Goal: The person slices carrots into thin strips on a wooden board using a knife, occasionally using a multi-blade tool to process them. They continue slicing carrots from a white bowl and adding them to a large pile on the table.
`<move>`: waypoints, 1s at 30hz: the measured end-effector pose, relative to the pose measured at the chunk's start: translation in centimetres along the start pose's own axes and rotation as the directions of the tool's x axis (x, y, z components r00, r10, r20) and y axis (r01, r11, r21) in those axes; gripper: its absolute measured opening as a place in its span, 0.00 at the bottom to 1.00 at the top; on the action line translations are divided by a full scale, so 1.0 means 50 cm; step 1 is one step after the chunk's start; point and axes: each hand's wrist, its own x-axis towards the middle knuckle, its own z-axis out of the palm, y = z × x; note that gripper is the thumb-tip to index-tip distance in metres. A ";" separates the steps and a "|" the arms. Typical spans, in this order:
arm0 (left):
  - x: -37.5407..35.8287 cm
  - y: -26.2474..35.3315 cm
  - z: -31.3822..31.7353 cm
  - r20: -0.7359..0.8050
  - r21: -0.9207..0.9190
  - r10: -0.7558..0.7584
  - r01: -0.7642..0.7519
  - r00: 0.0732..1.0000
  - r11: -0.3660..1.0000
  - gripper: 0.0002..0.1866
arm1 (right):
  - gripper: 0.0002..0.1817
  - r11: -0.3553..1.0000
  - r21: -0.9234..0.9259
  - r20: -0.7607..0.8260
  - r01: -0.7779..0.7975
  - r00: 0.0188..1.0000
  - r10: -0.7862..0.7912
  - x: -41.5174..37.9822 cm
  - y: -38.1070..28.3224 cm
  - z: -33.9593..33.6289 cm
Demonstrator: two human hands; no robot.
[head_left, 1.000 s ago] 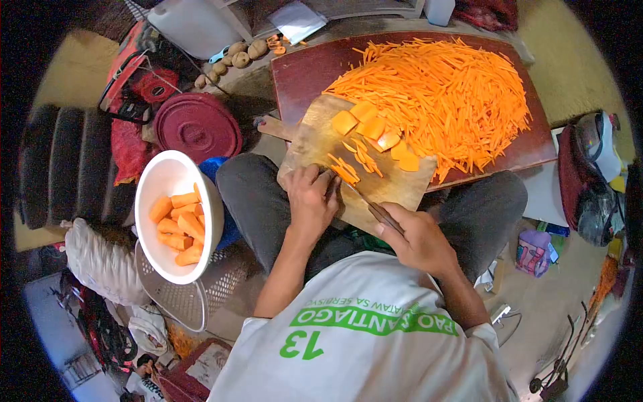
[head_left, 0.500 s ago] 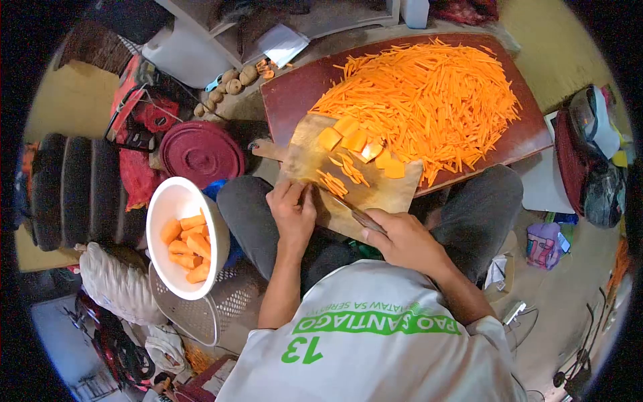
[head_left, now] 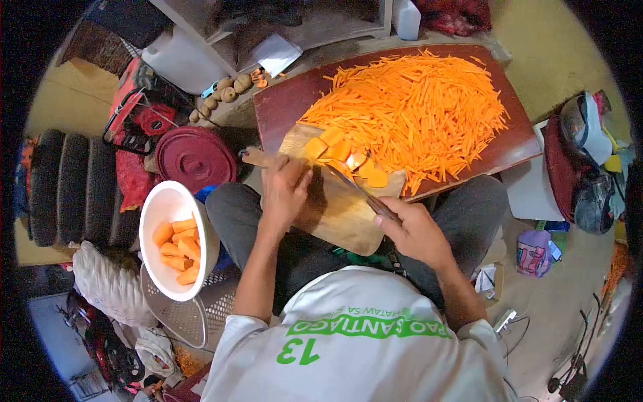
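A wooden cutting board (head_left: 341,218) rests on my lap. My right hand (head_left: 415,231) grips a knife (head_left: 365,194) whose blade angles up toward flat carrot slabs (head_left: 341,151) at the board's far end. My left hand (head_left: 284,187) lies on the board's left side with fingers curled near the slabs; I cannot see anything held in it. Behind the board a dark red table (head_left: 288,100) carries a big heap of carrot sticks (head_left: 415,110).
A white bowl (head_left: 157,214) of carrot chunks sits at my left over a mesh basket (head_left: 194,311). A round red lid (head_left: 194,157), a black cushion (head_left: 74,181), small potatoes (head_left: 228,90) and a white container (head_left: 181,57) lie beyond. Bags (head_left: 583,167) crowd the right.
My left hand has slid forward up the board toward the slabs. The knife has swung forward with it, and the cut strips that lay mid-board are gone from there.
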 end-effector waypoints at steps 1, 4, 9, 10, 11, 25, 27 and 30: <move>0.020 -0.002 0.004 0.017 -0.028 0.014 -0.013 1.000 1.000 0.14 | 0.18 1.000 -0.014 0.007 -0.027 1.000 0.027 -0.005 0.000 -0.002; 0.071 -0.023 0.019 0.058 -0.041 0.051 -0.049 0.997 0.998 0.17 | 0.18 0.996 -0.029 0.028 -0.089 0.996 0.090 -0.023 -0.001 0.003; 0.111 -0.051 0.065 0.129 0.090 0.130 -0.142 0.983 0.986 0.23 | 0.18 0.995 -0.033 0.049 -0.095 0.994 0.097 -0.054 0.008 0.009; 0.115 -0.056 0.069 0.128 0.068 0.130 -0.140 0.983 0.988 0.22 | 0.19 0.997 -0.028 0.025 -0.074 0.997 0.075 -0.059 0.014 0.013; 0.117 -0.062 0.072 0.126 0.046 0.128 -0.135 0.984 0.990 0.22 | 0.19 0.995 -0.029 0.023 -0.091 0.996 0.091 -0.063 0.013 0.011; -0.052 0.004 0.019 0.057 -0.097 0.125 -0.119 0.991 0.988 0.18 | 0.19 0.994 -0.018 0.007 -0.105 0.994 0.105 -0.044 0.010 0.037; -0.081 0.026 0.035 0.070 -0.116 0.073 -0.065 0.995 0.991 0.15 | 0.19 0.991 -0.039 0.048 -0.126 0.991 0.128 -0.032 -0.007 0.040; -0.079 0.036 0.035 0.034 -0.054 0.161 -0.159 0.986 0.986 0.14 | 0.21 0.981 -0.130 0.139 -0.142 0.977 0.160 -0.013 -0.019 0.046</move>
